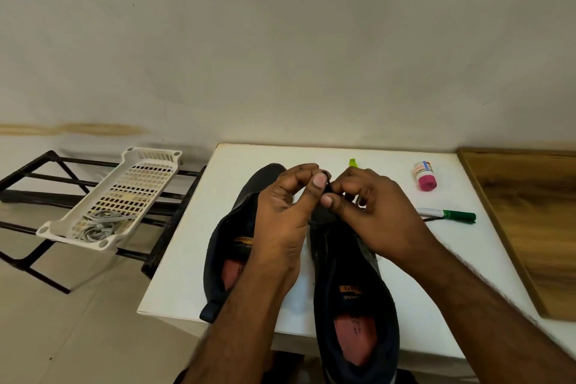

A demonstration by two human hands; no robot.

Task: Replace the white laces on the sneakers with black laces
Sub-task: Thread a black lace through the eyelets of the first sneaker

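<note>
Two dark sneakers with pink insoles lie on a white table [237, 153], toes pointing away from me. The left sneaker [230, 246] lies beside my left forearm. The right sneaker [352, 296] reaches over the table's near edge. Above its front, my left hand [286, 206] and my right hand [371, 212] meet, and both pinch a black lace [327, 185] between thumb and fingers. The lace's far end trails out at the right [431, 219] under the marker. Pale laces [99, 223] lie bundled in a white basket [93, 243] at the left.
The white slotted basket rests on a black metal rack [31, 178] left of the table. On the table's right side are a green marker [448, 214], a small pink-capped bottle [424, 175] and a green clip [352, 162]. A wooden board [530, 212] lies at the far right.
</note>
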